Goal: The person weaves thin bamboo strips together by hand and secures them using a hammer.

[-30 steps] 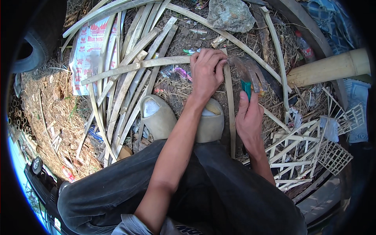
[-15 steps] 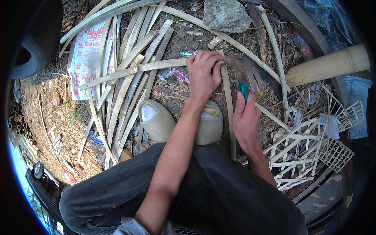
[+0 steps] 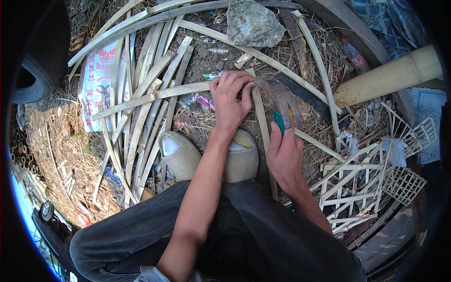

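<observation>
My left hand (image 3: 231,96) is closed on the right end of a long pale bamboo strip (image 3: 176,90), which stretches away to the left. That end meets the top of a second bamboo strip (image 3: 263,127), running down beside my right shoe (image 3: 242,164). My right hand (image 3: 287,157) grips the green handle (image 3: 279,121) of a tool with a broad, rusty-brown metal head (image 3: 282,96). The head is smeared by motion, so its exact kind is unclear. Its far end lies close to my left fingertips; whether it touches the strips cannot be made out.
Many loose bamboo strips (image 3: 141,127) lie to the left over a printed sheet (image 3: 96,80). A grey rock (image 3: 253,24) sits at the far side. To the right are a thick bamboo pole (image 3: 390,77), a plastic bottle (image 3: 354,54) and a lattice of strips (image 3: 352,188).
The whole view has shifted slightly. My right hand has come a little closer to my body with the tool, whose handle has changed angle. My left hand keeps its hold on the bamboo strip.
</observation>
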The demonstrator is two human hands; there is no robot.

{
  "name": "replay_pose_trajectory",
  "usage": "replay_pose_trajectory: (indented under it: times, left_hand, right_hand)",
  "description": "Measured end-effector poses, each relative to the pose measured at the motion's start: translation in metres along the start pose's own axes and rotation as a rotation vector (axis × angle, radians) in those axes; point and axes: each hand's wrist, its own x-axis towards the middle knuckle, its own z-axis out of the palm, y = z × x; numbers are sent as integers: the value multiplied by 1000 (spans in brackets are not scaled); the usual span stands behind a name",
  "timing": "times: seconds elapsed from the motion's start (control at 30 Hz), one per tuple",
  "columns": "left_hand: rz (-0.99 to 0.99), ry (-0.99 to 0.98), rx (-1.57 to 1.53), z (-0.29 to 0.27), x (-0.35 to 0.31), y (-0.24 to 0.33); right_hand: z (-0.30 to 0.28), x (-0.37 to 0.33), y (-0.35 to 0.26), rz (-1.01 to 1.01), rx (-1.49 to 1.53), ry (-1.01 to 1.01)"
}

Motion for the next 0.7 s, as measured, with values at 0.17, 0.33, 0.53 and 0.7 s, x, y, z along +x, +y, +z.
replay_pose_trajectory:
  times: [0.17,0.33,0.53,0.7]
  left_hand:
    - [2,31,-30,2,0,0]
    - [2,32,-34,0,1,-3]
    - [-18,18,-72,-2,-5,-3]
    - [-17,16,-73,3,1,-4]
  right_hand:
    - [9,9,8,-25,-12,16]
    - [2,1,-5,-111,105,130]
    - [-3,0,-12,-69,56,165]
    - [-12,15,-15,-3,63,12]
